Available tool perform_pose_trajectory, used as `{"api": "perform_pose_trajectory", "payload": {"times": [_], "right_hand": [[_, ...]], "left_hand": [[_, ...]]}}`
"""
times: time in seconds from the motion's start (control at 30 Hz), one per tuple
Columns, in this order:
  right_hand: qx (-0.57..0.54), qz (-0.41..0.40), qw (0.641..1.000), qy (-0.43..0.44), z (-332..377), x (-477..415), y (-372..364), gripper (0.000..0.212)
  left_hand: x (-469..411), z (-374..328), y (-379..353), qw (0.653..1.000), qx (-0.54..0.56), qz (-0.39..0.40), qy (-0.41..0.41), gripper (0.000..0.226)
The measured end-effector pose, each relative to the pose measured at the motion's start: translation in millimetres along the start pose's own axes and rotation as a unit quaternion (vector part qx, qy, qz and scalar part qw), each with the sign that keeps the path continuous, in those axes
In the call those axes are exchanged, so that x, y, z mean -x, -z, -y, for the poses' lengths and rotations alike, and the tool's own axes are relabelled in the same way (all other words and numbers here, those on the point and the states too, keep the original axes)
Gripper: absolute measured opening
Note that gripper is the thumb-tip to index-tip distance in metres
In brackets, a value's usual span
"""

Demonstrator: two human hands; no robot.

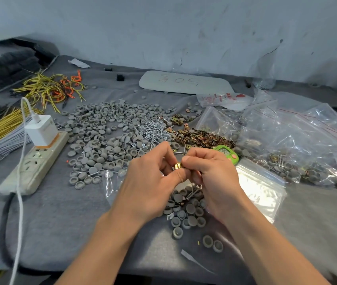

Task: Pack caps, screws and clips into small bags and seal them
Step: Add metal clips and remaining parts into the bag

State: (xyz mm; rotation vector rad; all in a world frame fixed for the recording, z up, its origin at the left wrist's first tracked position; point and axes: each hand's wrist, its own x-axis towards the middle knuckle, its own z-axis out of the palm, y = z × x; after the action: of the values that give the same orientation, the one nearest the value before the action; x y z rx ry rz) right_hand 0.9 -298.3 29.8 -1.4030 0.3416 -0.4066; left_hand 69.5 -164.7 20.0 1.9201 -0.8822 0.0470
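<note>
My left hand [150, 183] and my right hand [210, 177] meet above the table's middle, and the fingertips of both pinch a few brass clips [178, 166]. Under them lies a small heap of grey caps [186, 212] with a couple of screws [194, 190]. Behind the hands spreads a wide pile of grey caps [105, 130], then silver screws [153, 128] and a pile of brass clips [202, 137]. Empty small clear bags [260, 188] lie flat to the right of my right hand.
A power strip [38, 161] with a white charger [41, 130] and cable sits left. Yellow and orange wires [50, 89] lie at back left. Filled clear bags [299, 140] heap at right. A green timer [226, 153] peeks out behind my right hand. A white board [184, 82] lies at back.
</note>
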Motion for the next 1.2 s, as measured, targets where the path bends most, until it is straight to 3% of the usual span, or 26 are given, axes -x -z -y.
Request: {"api": "perform_pose_trajectory", "payload": {"times": [0.37,0.47,0.57,0.73,0.93,1.2], "right_hand": [[0.1,-0.04,0.993,0.042,0.2,-0.2,16.8,0.038],[0.126,-0.006,0.99,0.07,-0.5,3.0,15.2,0.021],[0.113,0.061,0.99,0.059,-2.3,4.5,9.9,0.021],[0.124,0.095,0.984,0.081,-1.3,3.9,14.9,0.017],[0.153,0.055,0.976,0.146,-7.8,2.9,7.8,0.02],[0.173,0.016,0.979,0.107,-6.2,2.9,5.1,0.028]], "left_hand": [[-6.3,5.1,14.8,0.998,-0.015,-0.053,0.033,0.03],[-3.4,5.3,16.3,0.998,-0.004,-0.044,0.033,0.03],[-3.8,4.1,12.7,0.999,0.031,-0.019,0.039,0.028],[-5.6,7.2,19.2,0.992,0.107,0.037,0.051,0.025],[-5.7,5.3,15.0,0.971,0.219,0.049,0.08,0.019],[-7.9,5.4,11.0,0.97,0.218,0.064,0.086,0.018]]}}
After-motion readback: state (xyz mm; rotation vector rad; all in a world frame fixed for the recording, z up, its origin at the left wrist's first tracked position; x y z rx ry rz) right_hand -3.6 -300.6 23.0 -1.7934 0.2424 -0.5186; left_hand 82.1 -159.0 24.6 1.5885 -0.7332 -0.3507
